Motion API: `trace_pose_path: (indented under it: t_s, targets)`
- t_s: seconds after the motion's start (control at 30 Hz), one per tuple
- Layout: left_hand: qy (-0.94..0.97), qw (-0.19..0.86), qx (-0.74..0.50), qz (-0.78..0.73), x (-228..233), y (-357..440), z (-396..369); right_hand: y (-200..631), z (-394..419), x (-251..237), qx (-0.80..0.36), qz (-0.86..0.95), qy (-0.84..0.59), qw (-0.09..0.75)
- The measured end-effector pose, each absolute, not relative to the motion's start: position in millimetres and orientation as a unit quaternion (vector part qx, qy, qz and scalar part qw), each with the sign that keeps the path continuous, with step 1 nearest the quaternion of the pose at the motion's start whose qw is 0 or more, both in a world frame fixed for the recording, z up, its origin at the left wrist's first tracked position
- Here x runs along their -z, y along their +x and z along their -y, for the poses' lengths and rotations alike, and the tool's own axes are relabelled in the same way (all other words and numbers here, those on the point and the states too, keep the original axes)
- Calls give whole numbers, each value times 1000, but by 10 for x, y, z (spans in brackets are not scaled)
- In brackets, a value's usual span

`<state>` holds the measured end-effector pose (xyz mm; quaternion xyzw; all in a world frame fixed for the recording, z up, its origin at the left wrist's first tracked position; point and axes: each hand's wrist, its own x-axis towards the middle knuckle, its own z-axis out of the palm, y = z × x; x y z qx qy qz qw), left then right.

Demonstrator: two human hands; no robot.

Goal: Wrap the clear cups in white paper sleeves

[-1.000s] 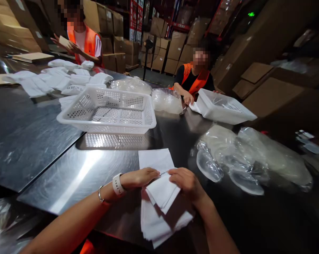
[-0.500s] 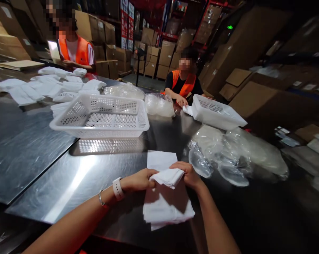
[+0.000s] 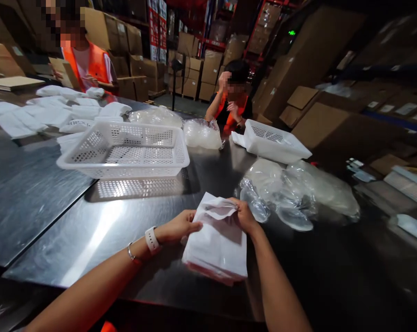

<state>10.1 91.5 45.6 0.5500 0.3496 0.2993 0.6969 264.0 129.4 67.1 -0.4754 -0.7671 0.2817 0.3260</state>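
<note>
Fingers (image 3: 194, 226) over steel table (image 3: 101, 226), warehouse

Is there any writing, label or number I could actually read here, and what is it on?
No text can be read.
Red and white banner among the far shelves: printing shows, too small and blurred to read.
Green lit sign high on the racks: only a glow.
White labels on the cardboard boxes at the right: too small to read.
White paper stack held by the left hand and right hand: blank.
</note>
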Motion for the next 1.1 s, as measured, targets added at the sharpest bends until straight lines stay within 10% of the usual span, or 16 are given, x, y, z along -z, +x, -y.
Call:
trace_pose_path:
  t_s: [0.3,0.57,0.73,1.1]
  targets:
    - [602,567,-305,-473,-131,20,-1139,2653,-1482,-497,-209,704,-654,180]
    - [637,516,-238,-521,-56,14,-1101,2244,-1199,-684,12,695,-684,221]
    - [676,445,-244,-535,-209,-24,-1093,1783,-751,-427,-109,719,-686,-9]
    - [570,-101,-349,-737,-677,-1315,-1687,1422,-1017,-232,-145,816,-559,2]
